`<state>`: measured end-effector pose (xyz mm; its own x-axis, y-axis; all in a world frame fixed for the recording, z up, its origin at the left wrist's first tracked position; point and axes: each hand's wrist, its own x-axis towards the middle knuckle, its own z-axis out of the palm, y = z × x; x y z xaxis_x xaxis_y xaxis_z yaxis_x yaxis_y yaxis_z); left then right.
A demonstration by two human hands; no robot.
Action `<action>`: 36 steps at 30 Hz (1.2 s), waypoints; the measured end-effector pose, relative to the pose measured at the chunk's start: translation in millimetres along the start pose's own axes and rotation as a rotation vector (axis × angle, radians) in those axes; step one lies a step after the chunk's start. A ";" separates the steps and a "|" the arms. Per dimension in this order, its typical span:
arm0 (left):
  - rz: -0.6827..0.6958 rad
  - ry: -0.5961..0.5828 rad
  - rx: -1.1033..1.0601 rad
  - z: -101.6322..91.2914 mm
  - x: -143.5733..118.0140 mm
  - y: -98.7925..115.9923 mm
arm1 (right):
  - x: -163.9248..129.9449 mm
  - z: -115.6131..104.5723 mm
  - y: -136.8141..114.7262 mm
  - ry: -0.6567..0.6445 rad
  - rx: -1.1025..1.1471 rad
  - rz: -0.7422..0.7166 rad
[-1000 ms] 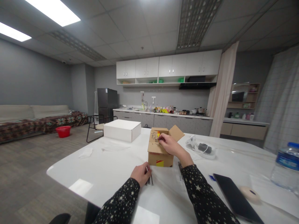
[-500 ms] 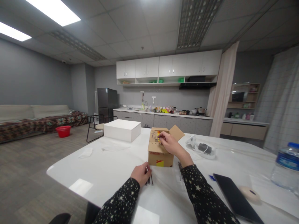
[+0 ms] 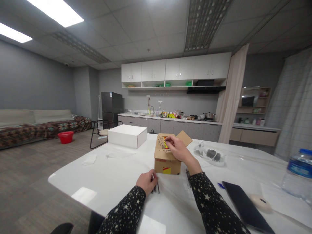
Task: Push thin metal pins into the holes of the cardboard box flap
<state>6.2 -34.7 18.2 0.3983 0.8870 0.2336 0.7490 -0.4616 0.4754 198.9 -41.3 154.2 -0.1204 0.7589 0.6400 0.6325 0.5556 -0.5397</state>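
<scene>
A brown cardboard box (image 3: 168, 159) with red and yellow markings stands in front of me, a flap raised at its back right. Small dark dots, like nail or screw heads, cover the far left of its top. A row of small holes runs across the nearer part. Over the top, my right hand (image 3: 179, 149) has its fingertips pinched together; what lies between them is too small to tell. My left hand (image 3: 147, 181) rests on the table left of the box, fingers curled around thin, dark nail-like rods (image 3: 156, 188) that stick out beneath it.
A white box (image 3: 126, 136) sits behind on the left, near a crumpled tissue (image 3: 89, 160). More dark rods (image 3: 187, 175) lie beside my right forearm. To the right are a white coiled cable (image 3: 215, 157), a black phone-like slab (image 3: 246, 204), a beige rounded object (image 3: 260, 203) and a water bottle (image 3: 298, 174).
My right hand's fingers have shifted very slightly up over the box top, and the raised flap barely moved. The left hand stays where it was.
</scene>
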 end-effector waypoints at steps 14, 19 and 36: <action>0.018 0.019 0.000 4.6 2.2 -4.3 | -2.2 -8.0 -15.0 -0.107 -0.015 0.036; 0.014 0.003 0.005 5.8 3.5 -5.5 | -5.3 -18.2 -19.6 -0.219 -0.024 0.085; 0.016 0.016 -0.016 7.8 5.3 -9.0 | -14.0 -27.0 -31.6 -0.706 -0.032 0.305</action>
<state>5.7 -26.0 8.5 0.4017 0.8797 0.2544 0.7339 -0.4755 0.4851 201.2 -78.6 177.0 -0.3901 0.9199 -0.0411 0.7368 0.2851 -0.6131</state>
